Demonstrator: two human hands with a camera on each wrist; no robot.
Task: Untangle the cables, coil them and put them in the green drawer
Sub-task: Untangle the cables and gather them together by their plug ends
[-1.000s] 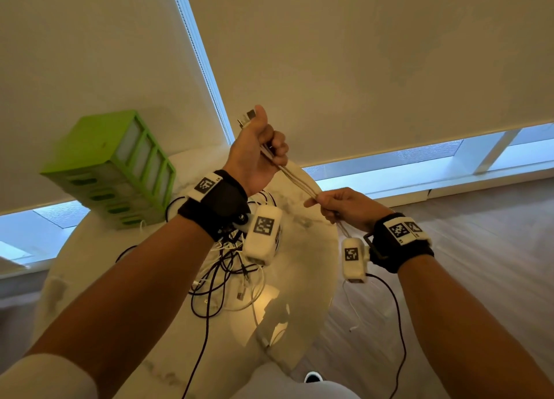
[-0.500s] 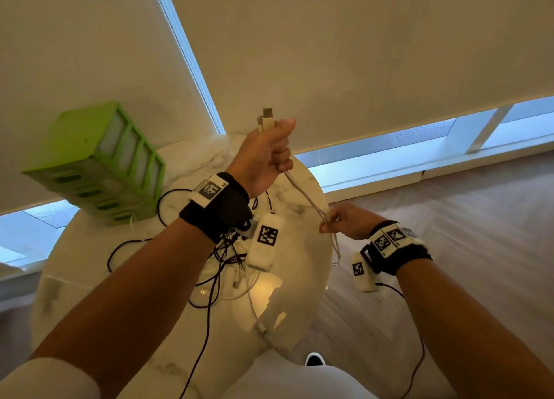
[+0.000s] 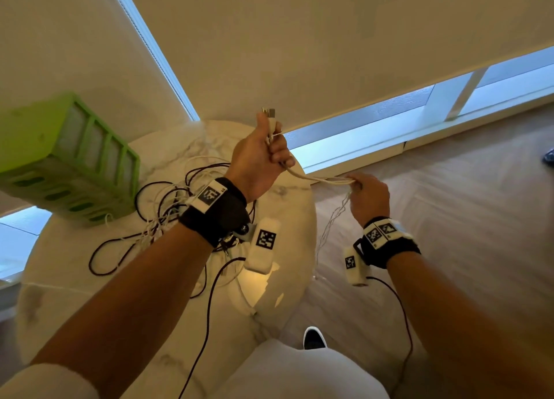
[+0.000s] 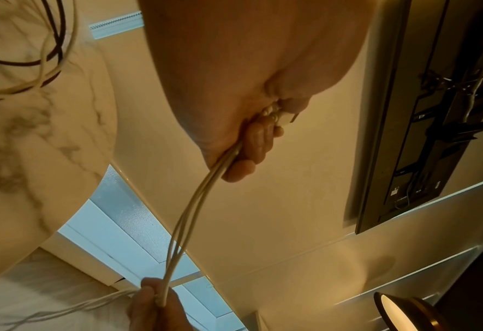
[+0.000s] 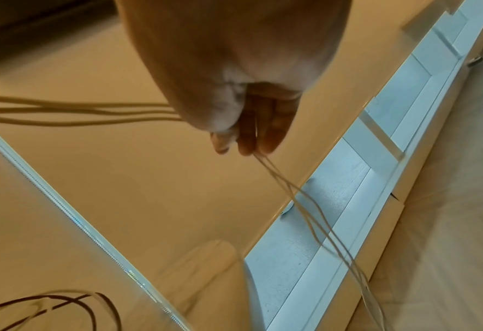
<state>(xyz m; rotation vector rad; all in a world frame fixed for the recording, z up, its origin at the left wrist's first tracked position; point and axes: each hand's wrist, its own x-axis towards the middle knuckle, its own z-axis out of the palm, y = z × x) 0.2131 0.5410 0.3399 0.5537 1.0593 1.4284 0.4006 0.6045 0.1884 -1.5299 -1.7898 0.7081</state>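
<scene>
you're seeing no readable words or numbers; only black-and-white square code tags (image 3: 266, 239) are showing on your wrist units.

White cable (image 3: 329, 228) below right hand (image 3: 370, 198): blurred, end not visible.

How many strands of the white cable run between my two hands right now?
3, by the left wrist view. The white cable leaves the left hand as three side-by-side strands reaching the right hand. Past it, loose strands hang toward the floor. More may be hidden in either grip.
</scene>
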